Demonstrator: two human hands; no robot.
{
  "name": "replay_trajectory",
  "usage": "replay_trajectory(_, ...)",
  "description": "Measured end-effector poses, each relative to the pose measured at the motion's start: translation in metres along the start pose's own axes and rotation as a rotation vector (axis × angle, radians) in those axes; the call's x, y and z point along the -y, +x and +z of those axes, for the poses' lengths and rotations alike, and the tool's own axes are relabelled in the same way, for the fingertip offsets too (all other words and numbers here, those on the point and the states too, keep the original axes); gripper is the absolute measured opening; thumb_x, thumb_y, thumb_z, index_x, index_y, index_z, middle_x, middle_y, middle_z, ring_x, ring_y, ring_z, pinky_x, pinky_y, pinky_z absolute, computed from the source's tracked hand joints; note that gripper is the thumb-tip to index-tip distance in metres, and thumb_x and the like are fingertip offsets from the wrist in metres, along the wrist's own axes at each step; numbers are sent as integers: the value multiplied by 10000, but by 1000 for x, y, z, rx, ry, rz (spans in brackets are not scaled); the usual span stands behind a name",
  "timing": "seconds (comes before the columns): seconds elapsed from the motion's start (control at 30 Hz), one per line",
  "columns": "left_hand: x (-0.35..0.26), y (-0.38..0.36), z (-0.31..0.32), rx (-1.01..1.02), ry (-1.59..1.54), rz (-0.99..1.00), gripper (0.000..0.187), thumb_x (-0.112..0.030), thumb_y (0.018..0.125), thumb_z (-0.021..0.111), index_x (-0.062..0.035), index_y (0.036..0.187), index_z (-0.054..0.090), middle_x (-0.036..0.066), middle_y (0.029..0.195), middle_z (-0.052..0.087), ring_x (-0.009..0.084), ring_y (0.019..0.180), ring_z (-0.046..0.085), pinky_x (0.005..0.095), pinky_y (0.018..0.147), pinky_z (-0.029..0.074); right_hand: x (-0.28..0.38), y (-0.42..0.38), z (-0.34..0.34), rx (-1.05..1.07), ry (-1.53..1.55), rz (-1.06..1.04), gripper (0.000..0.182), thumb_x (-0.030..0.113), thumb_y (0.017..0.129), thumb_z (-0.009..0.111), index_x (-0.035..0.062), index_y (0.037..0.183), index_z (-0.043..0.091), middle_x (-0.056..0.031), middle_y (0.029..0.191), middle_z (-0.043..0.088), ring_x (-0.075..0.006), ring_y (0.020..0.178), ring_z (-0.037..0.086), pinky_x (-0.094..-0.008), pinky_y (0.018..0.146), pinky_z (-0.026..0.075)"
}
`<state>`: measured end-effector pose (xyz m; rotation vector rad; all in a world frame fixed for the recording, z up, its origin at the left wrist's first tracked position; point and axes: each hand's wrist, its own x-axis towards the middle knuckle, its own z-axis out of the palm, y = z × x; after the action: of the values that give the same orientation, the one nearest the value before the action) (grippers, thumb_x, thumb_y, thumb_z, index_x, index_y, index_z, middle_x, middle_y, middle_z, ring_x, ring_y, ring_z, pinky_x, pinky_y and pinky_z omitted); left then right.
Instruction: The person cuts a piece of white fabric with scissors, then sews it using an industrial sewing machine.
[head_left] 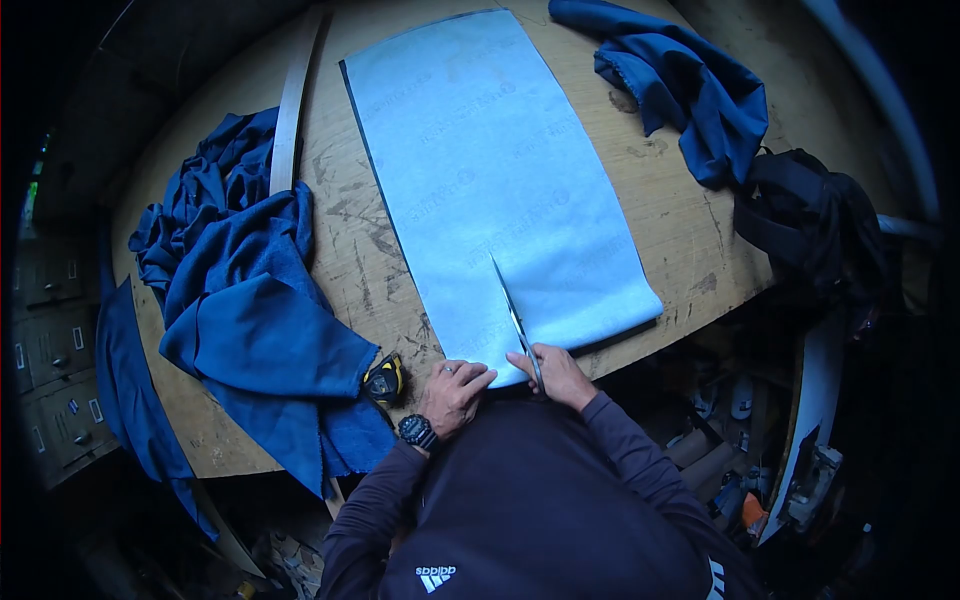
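A long white sheet (pixel 480 150) with faint printed lettering lies across the table, a dark layer showing along its left edge. At its near edge, my right hand (pixel 557 374) is closed round the handles of a pair of scissors (pixel 513 315). The long blade points away from me over the sheet; whether a second blade runs underneath is hidden. Beside it, my left hand (pixel 455 398), with a ring and a black wristwatch (pixel 417 431), grips the sheet's near left corner with bent fingers. Its thumb is out of sight.
Crumpled blue cloth (pixel 260 310) covers the table's left side. A yellow-black tape measure (pixel 384 380) sits by my left hand, a wooden strip (pixel 292 120) farther back. More blue cloth (pixel 690 90) and a black bag (pixel 815 215) are at right. Clutter lies below the wooden table (pixel 690 250).
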<state>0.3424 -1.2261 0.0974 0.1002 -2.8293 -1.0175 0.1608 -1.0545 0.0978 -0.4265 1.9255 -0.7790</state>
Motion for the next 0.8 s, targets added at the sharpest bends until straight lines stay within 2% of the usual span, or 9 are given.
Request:
replay_trajectory(0.07, 0, 0, -5, 17, -5, 13, 495, -56, 776, 748, -158, 1256, 685, 30, 1198, 666, 267, 1074, 626, 425, 946, 462, 0, 16, 3, -98, -119, -127, 640, 565, 946, 686, -49, 780, 618, -201, 661, 636, -274, 665, 686, -419, 669, 536)
replay_trajectory(0.17, 0, 5, -14, 14, -16, 18, 500, -36, 766, 737, -153, 1249, 686, 35, 1173, 677, 278, 1058, 632, 423, 925, 474, 8, 17, 1, -96, -136, -118, 663, 579, 941, 684, -64, 796, 611, -221, 659, 610, -310, 710, 685, -443, 720, 536)
replay_trajectory(0.3, 1, 0, -17, -48, -167, -165, 383, -28, 863, 681, -114, 1236, 678, 74, 1084, 687, 251, 989, 650, 391, 883, 487, -1, 19, 3, 0, 8, -24, 627, 578, 941, 687, -26, 793, 611, -146, 635, 607, -216, 670, 663, -383, 626, 532)
replay_trajectory(0.4, 17, -7, -5, -423, -682, -747, 245, -68, 977, 581, -78, 1205, 668, 87, 1009, 679, 186, 888, 635, 331, 808, 490, 6, 15, -4, 110, 152, 58, 594, 592, 950, 668, 20, 808, 601, -71, 632, 599, -136, 660, 644, -320, 537, 504)
replay_trajectory(0.43, 24, -3, -15, -463, -514, -842, 230, -151, 1050, 513, -24, 1186, 648, 73, 973, 667, 121, 851, 591, 283, 776, 477, 5, 15, -8, 162, 191, 63, 590, 608, 956, 648, 35, 823, 597, -49, 646, 600, -114, 660, 639, -299, 514, 493)
replay_trajectory(0.5, 50, -5, -14, -603, -683, -904, 255, -177, 1048, 522, 13, 1179, 629, 54, 971, 668, 107, 855, 572, 276, 798, 473, 6, 9, -16, 252, 281, 90, 600, 643, 966, 604, 53, 858, 589, -25, 679, 603, -96, 661, 636, -276, 495, 485)
replay_trajectory(0.57, 60, -9, -10, -668, -740, -906, 259, -172, 1044, 528, 33, 1176, 617, 55, 958, 665, 104, 865, 568, 279, 809, 473, 13, -4, -25, 325, 387, 135, 628, 683, 972, 554, 60, 898, 581, -19, 716, 606, -103, 662, 640, -271, 500, 492)
replay_trajectory(0.7, 48, -7, -12, -664, -727, -865, 245, -156, 1027, 535, 31, 1159, 621, 70, 960, 666, 122, 873, 573, 294, 824, 474, 1, -13, -29, 345, 246, 115, 678, 715, 971, 512, 43, 947, 595, -24, 755, 617, -107, 672, 652, -259, 537, 510)
replay_trajectory(0.8, 18, -7, -22, -460, -560, -719, 207, -128, 934, 587, -5, 1080, 668, 116, 964, 668, 230, 899, 624, 352, 845, 485, 5, -10, -27, 295, 125, 93, 703, 719, 965, 523, 21, 940, 610, -48, 744, 628, -123, 688, 670, -283, 562, 524)
